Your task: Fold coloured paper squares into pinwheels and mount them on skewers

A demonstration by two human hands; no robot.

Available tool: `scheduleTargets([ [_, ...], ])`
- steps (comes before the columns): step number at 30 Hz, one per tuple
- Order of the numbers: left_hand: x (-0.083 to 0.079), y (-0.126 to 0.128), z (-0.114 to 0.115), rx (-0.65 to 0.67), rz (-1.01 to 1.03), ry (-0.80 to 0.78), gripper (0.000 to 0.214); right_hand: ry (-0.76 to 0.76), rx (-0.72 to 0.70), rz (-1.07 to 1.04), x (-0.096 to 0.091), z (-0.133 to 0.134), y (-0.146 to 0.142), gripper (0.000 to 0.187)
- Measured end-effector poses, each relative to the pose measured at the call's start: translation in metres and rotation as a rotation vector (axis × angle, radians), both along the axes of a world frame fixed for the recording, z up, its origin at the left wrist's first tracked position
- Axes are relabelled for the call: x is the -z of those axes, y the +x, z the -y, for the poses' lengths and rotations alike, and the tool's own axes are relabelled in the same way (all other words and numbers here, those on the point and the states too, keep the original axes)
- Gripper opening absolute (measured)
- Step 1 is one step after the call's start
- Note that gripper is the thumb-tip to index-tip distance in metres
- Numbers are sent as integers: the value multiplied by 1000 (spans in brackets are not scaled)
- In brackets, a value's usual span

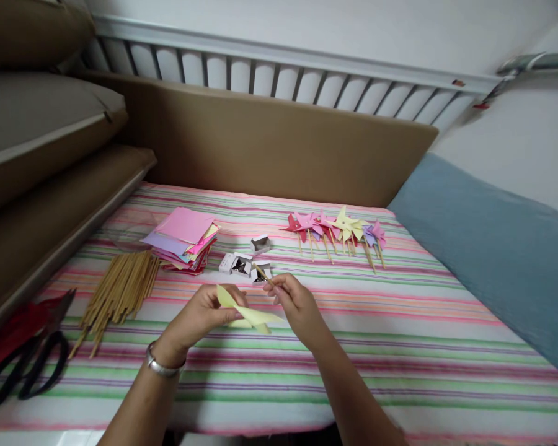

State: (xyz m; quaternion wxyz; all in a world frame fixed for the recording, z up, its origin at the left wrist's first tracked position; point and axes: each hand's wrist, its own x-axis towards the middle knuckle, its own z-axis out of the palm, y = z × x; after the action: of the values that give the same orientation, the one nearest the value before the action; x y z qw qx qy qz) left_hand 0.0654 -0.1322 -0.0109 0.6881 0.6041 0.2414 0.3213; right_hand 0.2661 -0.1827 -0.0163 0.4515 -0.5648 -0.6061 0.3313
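Note:
Folded into curved blades, a yellow paper pinwheel (pixel 248 317) is pinched between the thumb and fingers of my left hand (pixel 211 313). My right hand (pixel 295 303), just to its right, grips a thin wooden stick (pixel 263 274) whose free end points up and left. Beyond the stick's tip lie small white boxes (pixel 261 272) with dark metal bits inside, too small to make out. The stick and the pinwheel are apart. My left fingertips are partly hidden behind the paper.
Left of the hands lie a bundle of wooden sticks (pixel 121 285), a stack of coloured paper squares (pixel 186 226) and black-handled scissors (pixel 41 365). Several pinwheels on sticks (pixel 346 226) lie at the back right. A brown board (pixel 279 148) stands behind the striped cloth (pixel 400 384).

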Motion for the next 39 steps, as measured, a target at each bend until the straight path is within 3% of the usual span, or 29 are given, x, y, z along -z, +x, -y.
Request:
scheduleTargets([
  [3, 3, 12, 7, 118, -77, -48, 21, -29, 18, -70, -3, -1, -1, 17],
  [6, 5, 19, 10, 141, -115, -32, 19, -46, 10, -111, -5, -1, -4, 21],
  [19, 2, 16, 5, 7, -151, 236, 13, -42, 7, -112, 1, 0, -5, 17],
  [24, -1, 13, 3, -149, -122, 316, 8, -75, -24, -189, -4, 2, -9, 22],
  [33, -5, 12, 3, -228, -28, 462, 8, -16, -67, -122, -6, 4, -10, 20],
  [39, 0, 12, 1, -341, 13, 542, 8, 66, -71, -116, -7, 3, -11, 21],
])
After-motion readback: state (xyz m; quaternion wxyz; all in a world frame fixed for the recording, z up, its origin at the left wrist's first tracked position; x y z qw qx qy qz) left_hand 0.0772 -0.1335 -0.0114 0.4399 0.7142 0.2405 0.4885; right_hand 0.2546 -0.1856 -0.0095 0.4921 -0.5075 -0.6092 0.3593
